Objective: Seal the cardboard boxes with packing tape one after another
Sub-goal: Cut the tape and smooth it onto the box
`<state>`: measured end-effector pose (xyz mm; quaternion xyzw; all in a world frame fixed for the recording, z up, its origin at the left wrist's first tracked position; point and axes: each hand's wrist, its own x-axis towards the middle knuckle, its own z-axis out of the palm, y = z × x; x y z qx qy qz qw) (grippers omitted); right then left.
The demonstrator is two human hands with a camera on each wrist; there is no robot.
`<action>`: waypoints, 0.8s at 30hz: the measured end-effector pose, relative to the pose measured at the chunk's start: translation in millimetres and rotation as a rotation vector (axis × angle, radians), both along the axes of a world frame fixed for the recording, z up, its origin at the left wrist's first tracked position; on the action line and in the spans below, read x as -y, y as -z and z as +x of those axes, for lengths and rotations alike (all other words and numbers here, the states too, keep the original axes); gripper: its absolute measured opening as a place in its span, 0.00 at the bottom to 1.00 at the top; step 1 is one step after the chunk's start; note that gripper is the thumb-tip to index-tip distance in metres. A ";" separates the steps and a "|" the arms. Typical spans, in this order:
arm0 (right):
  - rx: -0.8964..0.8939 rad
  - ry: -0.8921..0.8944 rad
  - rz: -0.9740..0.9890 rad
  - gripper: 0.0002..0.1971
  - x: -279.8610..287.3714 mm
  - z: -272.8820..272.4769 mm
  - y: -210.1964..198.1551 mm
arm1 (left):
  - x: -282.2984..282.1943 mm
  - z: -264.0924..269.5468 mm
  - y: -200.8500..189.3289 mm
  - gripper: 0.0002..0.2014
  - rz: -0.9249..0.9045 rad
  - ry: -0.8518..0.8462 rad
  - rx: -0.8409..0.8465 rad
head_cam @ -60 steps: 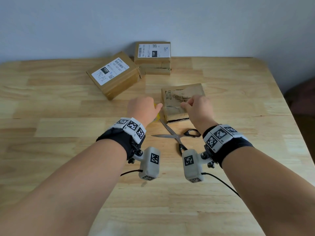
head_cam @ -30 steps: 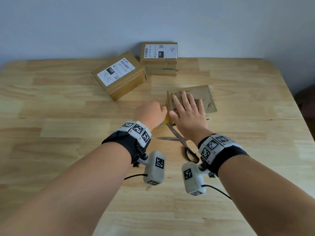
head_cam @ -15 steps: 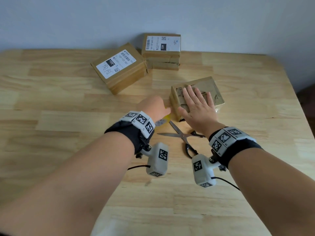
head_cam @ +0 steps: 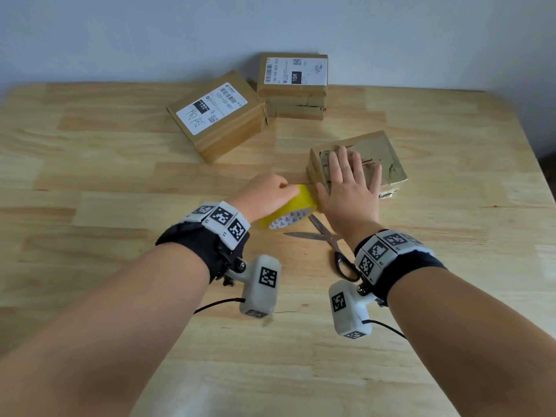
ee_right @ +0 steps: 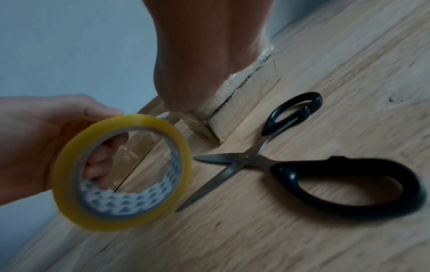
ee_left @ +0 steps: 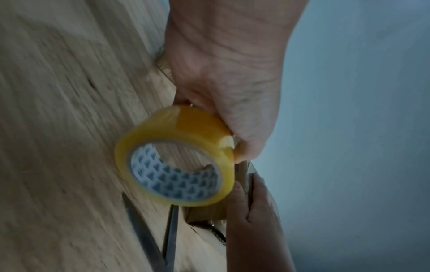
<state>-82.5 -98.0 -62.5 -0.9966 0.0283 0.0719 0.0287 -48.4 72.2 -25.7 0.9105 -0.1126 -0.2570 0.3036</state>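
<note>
Nearest to us, the open scissors (head_cam: 328, 240) are lying on the wooden surface (head_cam: 120, 206), black handles toward us and blades pointing toward the boxes. Just beyond them our left hand (head_cam: 264, 195) is gripping the yellow tape roll (head_cam: 287, 213), fingers curled over its outer rim, and holding it on edge just beside the near left corner of the small box (head_cam: 388, 158). In the right wrist view a clear strip seems to be running from the roll to that corner, though the blur is leaving us unsure. Our right hand (head_cam: 350, 188) is pressing flat on top of this box, fingers straight and spread, the thumb hanging over the near left corner. The box is sitting right of centre on the surface. Farther back, a labelled box (head_cam: 218, 115) is resting at an angle, and behind it, near the wall, another labelled box (head_cam: 293, 73) is sitting on a third box (head_cam: 296, 108).
</note>
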 end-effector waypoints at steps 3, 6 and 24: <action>0.008 -0.011 -0.021 0.31 -0.2 -0.2 1.6 | -0.2 4.5 1.3 0.23 0.233 0.113 0.123; 0.004 0.001 -0.021 0.31 -0.5 0.0 3.2 | 3.4 7.1 4.0 0.24 0.426 0.173 0.208; 0.013 0.000 -0.023 0.31 -2.2 -0.3 3.2 | 9.2 -3.4 3.6 0.23 0.359 0.191 0.386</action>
